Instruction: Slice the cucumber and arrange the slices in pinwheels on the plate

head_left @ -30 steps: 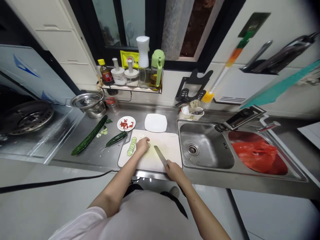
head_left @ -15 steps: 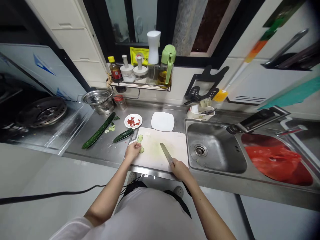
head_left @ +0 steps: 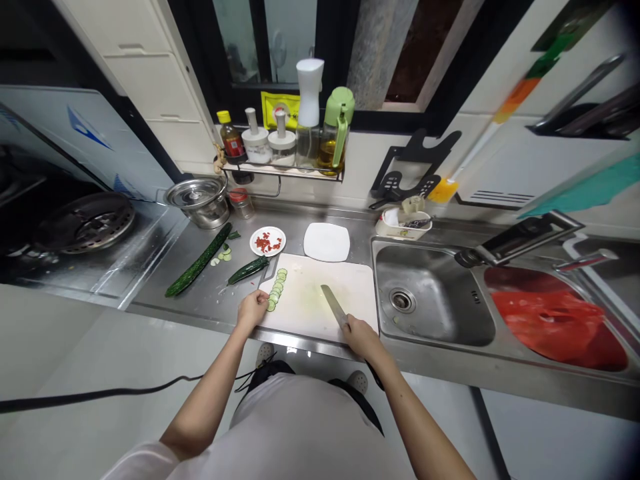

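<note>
Knife [head_left: 333, 305] held in closed right hand [head_left: 363, 337] over board [head_left: 307, 317]; left hand [head_left: 251, 309] half-curled beside cucumber slices [head_left: 277, 290], grasp not discernible.

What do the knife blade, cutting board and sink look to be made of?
Knife blade: metal, probably satin steel, by its dull grey sheen.
Cutting board: probably plastic, matte and pale, no grain showing.
Sink: probably stainless steel, brushed-looking, given its soft grey reflections.

The right grip [head_left: 362, 335] holds the knife [head_left: 333, 305] over the board [head_left: 310, 321]. The left grip [head_left: 264, 299] is at the near end of a row of slices [head_left: 277, 291]; contact is unclear. On the worktop [head_left: 210, 303], left of the board, lie a cucumber [head_left: 199, 265] and a shorter piece [head_left: 249, 270].
</note>
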{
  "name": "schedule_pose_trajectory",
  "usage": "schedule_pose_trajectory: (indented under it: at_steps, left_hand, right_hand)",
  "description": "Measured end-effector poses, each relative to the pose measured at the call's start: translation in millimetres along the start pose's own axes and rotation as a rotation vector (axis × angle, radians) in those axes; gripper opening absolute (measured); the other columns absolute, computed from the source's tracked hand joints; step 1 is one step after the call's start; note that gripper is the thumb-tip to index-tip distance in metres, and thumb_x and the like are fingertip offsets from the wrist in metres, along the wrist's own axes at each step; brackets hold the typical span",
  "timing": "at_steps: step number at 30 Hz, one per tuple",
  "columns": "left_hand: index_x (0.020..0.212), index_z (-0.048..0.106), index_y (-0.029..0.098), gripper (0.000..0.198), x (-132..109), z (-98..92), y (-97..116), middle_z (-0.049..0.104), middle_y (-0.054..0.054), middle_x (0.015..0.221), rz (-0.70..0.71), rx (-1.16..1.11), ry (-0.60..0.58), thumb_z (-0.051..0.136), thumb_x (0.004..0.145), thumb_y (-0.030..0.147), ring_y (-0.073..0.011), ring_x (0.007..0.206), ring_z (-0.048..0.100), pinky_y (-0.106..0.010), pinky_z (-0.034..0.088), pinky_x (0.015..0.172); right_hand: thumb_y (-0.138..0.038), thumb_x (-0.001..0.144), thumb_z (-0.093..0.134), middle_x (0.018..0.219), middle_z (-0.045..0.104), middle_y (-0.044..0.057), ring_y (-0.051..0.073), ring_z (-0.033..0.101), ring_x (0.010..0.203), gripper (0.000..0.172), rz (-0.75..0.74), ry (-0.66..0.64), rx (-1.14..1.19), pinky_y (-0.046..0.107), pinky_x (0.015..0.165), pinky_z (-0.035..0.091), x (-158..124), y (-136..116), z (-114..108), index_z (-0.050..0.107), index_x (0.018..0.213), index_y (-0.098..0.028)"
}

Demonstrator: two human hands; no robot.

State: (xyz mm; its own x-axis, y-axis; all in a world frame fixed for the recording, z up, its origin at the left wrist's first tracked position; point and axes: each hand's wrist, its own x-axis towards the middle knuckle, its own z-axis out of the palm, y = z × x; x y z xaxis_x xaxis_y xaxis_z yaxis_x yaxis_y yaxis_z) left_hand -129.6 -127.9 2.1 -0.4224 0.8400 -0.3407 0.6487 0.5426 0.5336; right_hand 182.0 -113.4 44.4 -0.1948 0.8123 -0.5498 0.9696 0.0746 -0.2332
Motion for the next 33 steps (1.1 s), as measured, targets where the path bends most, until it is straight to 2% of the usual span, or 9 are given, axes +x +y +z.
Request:
schedule_pose_trajectory:
  at_steps: [4, 7, 14, 19, 24, 26, 30, 33]
  left_hand:
    - [0.093, 0.068, 0.025, 0.020, -1.5, 1.7, 1.8, 0.074, 0.001, 0.087, 0.004, 0.053, 0.005, 0.059, 0.076, 0.019, -0.0163, 0.083, 0.065, -0.023, 0.041, 0.069]
    - [0.094, 0.069, 0.026, 0.019, -2.3, 3.1, 2.4, 0.074, 0.000, 0.087, 0.011, 0.084, 0.012, 0.058, 0.078, 0.021, -0.0181, 0.086, 0.065, -0.025, 0.041, 0.070]
    - [0.096, 0.069, 0.026, 0.020, -2.9, 0.4, 4.5, 0.074, 0.000, 0.089, 0.013, 0.082, 0.006, 0.060, 0.078, 0.024, -0.0176, 0.084, 0.066, -0.024, 0.041, 0.069]
    - [0.095, 0.070, 0.025, 0.019, -1.2, 0.6, 5.4, 0.073, -0.002, 0.095, 0.028, 0.087, 0.045, 0.058, 0.080, 0.029, -0.0184, 0.086, 0.065, -0.024, 0.042, 0.069]
    - [0.097, 0.069, 0.026, 0.020, 1.9, 7.2, 4.5, 0.073, -0.002, 0.095, 0.045, 0.073, 0.036, 0.057, 0.082, 0.032, -0.0182, 0.085, 0.065, -0.024, 0.042, 0.070]
    - [0.096, 0.069, 0.026, 0.020, 2.3, 9.6, 4.5, 0.073, -0.002, 0.094, 0.051, 0.069, 0.030, 0.056, 0.082, 0.033, -0.0184, 0.084, 0.065, -0.025, 0.042, 0.069]
    - [0.096, 0.068, 0.027, 0.020, 2.8, 14.2, 3.5, 0.073, -0.002, 0.094, 0.065, 0.070, 0.032, 0.056, 0.082, 0.035, -0.0195, 0.081, 0.065, -0.026, 0.042, 0.069]
    - [0.093, 0.068, 0.027, 0.019, 5.3, 19.6, 2.6, 0.073, -0.001, 0.091, 0.082, 0.052, 0.042, 0.056, 0.082, 0.035, -0.0195, 0.081, 0.065, -0.026, 0.042, 0.067]
  right_hand:
    - [-0.026, 0.095, 0.039, 0.097, 0.069, 0.012, 0.020, 0.062, 0.088, 0.022, 0.000, 0.052, 0.050, 0.026, 0.066, 0.031, 1.4, 3.9, -0.8, 0.055, 0.106, -0.015]
    - [-0.031, 0.096, 0.038, 0.090, 0.069, 0.010, 0.019, 0.061, 0.083, 0.025, 0.038, 0.146, 0.147, 0.025, 0.065, 0.032, 5.9, 11.9, -2.8, 0.055, 0.106, -0.015]
    - [-0.033, 0.093, 0.036, 0.073, 0.067, 0.006, 0.017, 0.060, 0.067, 0.031, 0.193, 0.341, 0.397, 0.023, 0.061, 0.036, 33.6, 51.7, -3.4, 0.060, 0.102, -0.015]
    - [-0.032, 0.090, 0.038, 0.060, 0.064, 0.003, 0.015, 0.059, 0.056, 0.031, 0.241, 0.351, 0.546, 0.022, 0.058, 0.039, 52.9, 71.4, 2.1, 0.061, 0.096, -0.014]
    - [-0.031, 0.091, 0.036, 0.053, 0.060, -0.001, 0.012, 0.055, 0.045, 0.031, 0.290, 0.303, 0.693, 0.019, 0.051, 0.039, 59.2, 72.3, 4.5, 0.059, 0.102, -0.012]
    - [-0.029, 0.091, 0.038, 0.059, 0.064, 0.002, 0.013, 0.058, 0.050, 0.030, 0.295, 0.316, 0.643, 0.019, 0.054, 0.040, 58.9, 71.7, 2.9, 0.060, 0.101, -0.012]
    - [-0.027, 0.091, 0.045, 0.088, 0.072, 0.011, 0.018, 0.066, 0.084, 0.027, 0.264, 0.388, 0.405, 0.022, 0.070, 0.043, 54.9, 72.5, -1.8, 0.065, 0.098, -0.011]
    - [-0.028, 0.092, 0.047, 0.103, 0.071, 0.015, 0.022, 0.064, 0.099, 0.033, 0.265, 0.389, 0.314, 0.025, 0.080, 0.043, 51.2, 72.5, -3.9, 0.063, 0.113, -0.009]
